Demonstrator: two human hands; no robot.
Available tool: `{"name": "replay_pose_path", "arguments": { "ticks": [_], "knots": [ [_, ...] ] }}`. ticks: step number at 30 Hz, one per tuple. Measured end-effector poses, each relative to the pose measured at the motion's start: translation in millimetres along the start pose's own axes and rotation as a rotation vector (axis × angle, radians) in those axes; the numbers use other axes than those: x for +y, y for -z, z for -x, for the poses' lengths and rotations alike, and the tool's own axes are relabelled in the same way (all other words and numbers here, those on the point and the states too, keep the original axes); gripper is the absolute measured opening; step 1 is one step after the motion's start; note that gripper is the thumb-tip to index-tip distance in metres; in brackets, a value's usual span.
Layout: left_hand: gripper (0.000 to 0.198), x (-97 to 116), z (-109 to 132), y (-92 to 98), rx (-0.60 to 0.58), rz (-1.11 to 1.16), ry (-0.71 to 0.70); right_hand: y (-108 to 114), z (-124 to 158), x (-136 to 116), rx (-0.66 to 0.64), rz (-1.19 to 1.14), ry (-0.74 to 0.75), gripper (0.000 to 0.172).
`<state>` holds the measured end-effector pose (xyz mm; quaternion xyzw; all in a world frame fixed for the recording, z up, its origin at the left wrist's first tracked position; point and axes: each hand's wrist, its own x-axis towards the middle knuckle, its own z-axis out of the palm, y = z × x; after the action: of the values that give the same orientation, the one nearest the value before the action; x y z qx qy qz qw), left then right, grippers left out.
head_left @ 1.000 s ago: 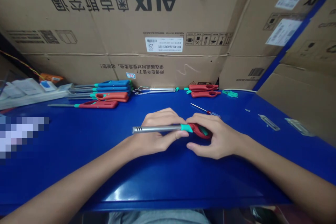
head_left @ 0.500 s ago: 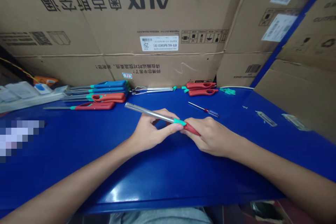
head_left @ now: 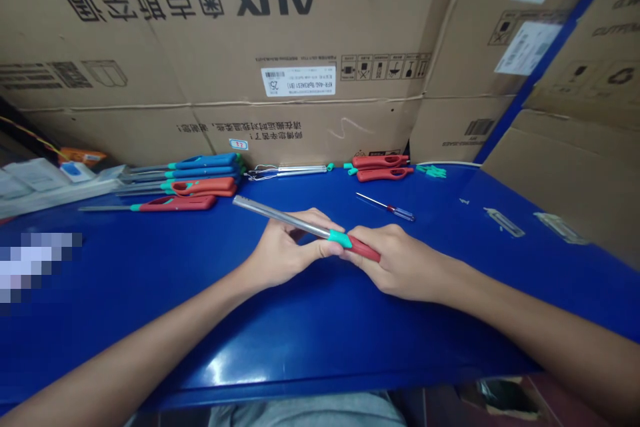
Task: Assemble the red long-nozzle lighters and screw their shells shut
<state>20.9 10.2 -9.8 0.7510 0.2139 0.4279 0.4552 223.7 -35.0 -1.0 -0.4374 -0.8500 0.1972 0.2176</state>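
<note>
Between my hands is a long-necked gas lighter (head_left: pixel 363 248) with a red handle, a green collar and a silver metal tube that points to the upper left. My left hand (head_left: pixel 293 247) is closed around the collar and the near end of the tube, its thumb below the collar. My right hand (head_left: pixel 400 257) grips the red handle, covering much of it. A screwdriver (head_left: pixel 387 206) with a clear handle lies on the blue table (head_left: pixel 300 340) just beyond my right hand.
Several red and blue lighters (head_left: pixel 177 203) lie at the back left. Metal tubes with wires (head_left: pixel 300 170), red handles (head_left: pixel 383 175) and small green parts (head_left: pixel 433 171) line the cardboard wall (head_left: pixel 210 80). Clear plastic pieces (head_left: pixel 505 221) lie at the right. A white power strip (head_left: pixel 65 190) stands at the left.
The lighter has rolled slightly in my hands, so more of the green collar and red handle faces me. The whole view has shifted a little; both hands keep their grip.
</note>
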Motion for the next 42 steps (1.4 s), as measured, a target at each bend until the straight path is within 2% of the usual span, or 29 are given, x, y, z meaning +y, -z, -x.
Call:
{"name": "replay_pose_path", "arguments": {
  "ticks": [7, 15, 17, 24, 27, 31, 34, 37, 42],
  "knots": [
    [0.014, 1, 4, -4.1, 0.005, -0.025, 0.075, 2, 0, -8, -0.066, 0.025, -0.076, 0.016],
    [0.018, 5, 4, -12.7, 0.056, -0.005, 0.170, -2, -1, -14, -0.033, 0.214, -0.075, 0.010],
    [0.018, 7, 3, -12.8, 0.048, 0.024, 0.197, -2, 0, -15, -0.036, 0.203, -0.085, 0.010],
    [0.020, 14, 3, -11.5, 0.009, 0.098, 0.231, 6, 0, -16, -0.139, -0.095, -0.154, 0.025],
    [0.017, 18, 4, -12.2, 0.010, 0.131, 0.217, 9, -1, -18, -0.171, -0.289, -0.157, 0.025],
    [0.012, 21, 5, -13.0, -0.043, 0.196, 0.204, 10, -1, -22, -0.301, -0.616, -0.309, 0.028],
    [0.014, 22, 5, -13.5, -0.069, 0.218, 0.206, 10, 0, -23, -0.363, -0.711, -0.386, 0.031],
    [0.018, 21, 6, -15.4, -0.057, 0.210, 0.229, 9, 0, -25, -0.293, -0.596, -0.331, 0.026],
    [0.029, 19, 7, -21.0, 0.019, 0.125, 0.263, 4, 0, -26, -0.106, -0.173, -0.282, 0.023]
  ]
}}
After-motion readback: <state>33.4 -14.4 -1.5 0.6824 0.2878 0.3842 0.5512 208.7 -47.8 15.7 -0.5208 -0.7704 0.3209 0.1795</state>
